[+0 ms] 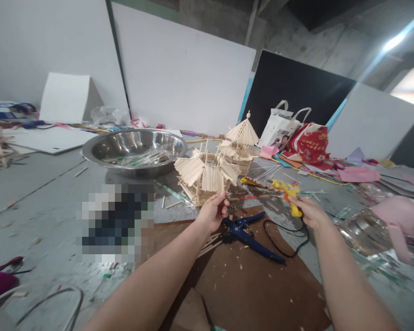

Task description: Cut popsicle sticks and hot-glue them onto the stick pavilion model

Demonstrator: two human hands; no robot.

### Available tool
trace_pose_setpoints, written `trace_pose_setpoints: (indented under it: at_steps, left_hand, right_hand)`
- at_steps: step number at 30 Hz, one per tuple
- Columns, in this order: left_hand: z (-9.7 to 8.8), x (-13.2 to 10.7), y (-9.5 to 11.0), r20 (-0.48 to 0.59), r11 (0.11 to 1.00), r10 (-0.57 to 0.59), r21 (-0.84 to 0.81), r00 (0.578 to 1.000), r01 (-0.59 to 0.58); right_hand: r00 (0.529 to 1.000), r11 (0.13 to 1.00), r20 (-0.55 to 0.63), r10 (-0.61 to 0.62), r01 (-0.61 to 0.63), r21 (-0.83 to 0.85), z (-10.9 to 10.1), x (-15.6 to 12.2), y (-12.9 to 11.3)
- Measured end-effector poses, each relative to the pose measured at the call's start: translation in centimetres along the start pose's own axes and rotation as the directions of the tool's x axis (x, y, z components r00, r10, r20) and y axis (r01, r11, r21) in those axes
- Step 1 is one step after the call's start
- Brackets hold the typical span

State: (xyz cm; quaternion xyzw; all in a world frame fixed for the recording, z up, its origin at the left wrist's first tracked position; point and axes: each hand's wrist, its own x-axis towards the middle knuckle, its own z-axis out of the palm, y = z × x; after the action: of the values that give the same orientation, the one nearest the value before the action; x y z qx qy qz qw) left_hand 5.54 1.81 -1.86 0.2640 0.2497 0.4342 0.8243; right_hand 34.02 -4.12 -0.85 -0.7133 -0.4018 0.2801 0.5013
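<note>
My right hand (pixel 308 212) grips a yellow glue gun (pixel 295 208) by its handle, the nozzle towards the left. My left hand (pixel 213 211) is closed, fingertips pinched together in front of a small pavilion model (pixel 212 177) built of thin wooden sticks. Whatever those fingers may hold is too small to make out. Behind this model stands a second stick-built tower (pixel 243 132) with a pointed roof. Just below my left hand, blue-handled cutting pliers (pixel 253 239) lie on a brown board (pixel 262 280). Loose wooden sticks (pixel 209 246) lie under my left wrist.
A wide steel basin (pixel 100 158) with plastic-wrapped sticks stands left of the models. The glue gun's black cable (pixel 307 239) loops over the board. Bags, including a red one (pixel 308 142), and coloured paper crowd the right. A blurred-out patch (pixel 119 220) covers something at left.
</note>
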Motion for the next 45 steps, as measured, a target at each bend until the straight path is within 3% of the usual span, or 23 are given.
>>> trace_pose_setpoints:
  at_steps: [5,10,16,19,23,27,31,38,45]
  left_hand:
    - [-0.1,0.0,-0.2,0.013,1.000,0.008,0.020,1.000,-0.009]
    - [-0.1,0.0,-0.3,0.011,1.000,0.012,0.028,1.000,-0.012]
    - [0.0,0.0,-0.3,0.024,0.999,0.024,0.024,0.999,-0.024]
    - [0.0,0.0,-0.3,0.021,0.999,0.031,0.035,0.999,-0.032]
    - [0.0,0.0,-0.4,0.019,0.998,0.041,0.049,0.999,-0.041]
    - [-0.1,0.1,-0.6,0.025,0.997,0.043,0.060,0.999,-0.045]
    - [-0.1,0.1,-0.6,0.020,0.995,0.060,0.076,0.998,-0.061]
    - [0.1,0.0,-0.6,0.007,0.994,0.056,0.090,0.998,-0.056]
    - [-0.1,0.1,-0.7,0.032,0.995,0.058,0.084,0.998,-0.061]
  right_hand:
    - [0.995,0.980,0.072,0.068,-0.080,0.185,0.9,-0.9,-2.1]
    - [0.986,0.970,0.167,-0.026,-0.016,0.244,1.7,-1.5,-5.0]
    - [0.912,0.964,0.314,-0.266,0.260,0.062,4.1,-2.7,-8.9]
    - [0.888,0.937,0.362,-0.283,0.337,-0.093,5.7,-3.0,-10.4]
    - [0.863,0.824,0.366,-0.348,0.468,-0.320,7.3,-3.3,-12.1]
    - [0.823,0.733,0.388,-0.416,0.555,-0.393,8.1,-3.6,-13.1]
    - [0.809,0.676,0.418,-0.413,0.580,-0.455,8.5,-3.7,-13.6]
    - [0.828,0.593,0.394,-0.399,0.561,-0.578,8.9,-3.7,-14.0]
    - [0.825,0.581,0.399,-0.400,0.565,-0.586,9.1,-3.2,-13.9]
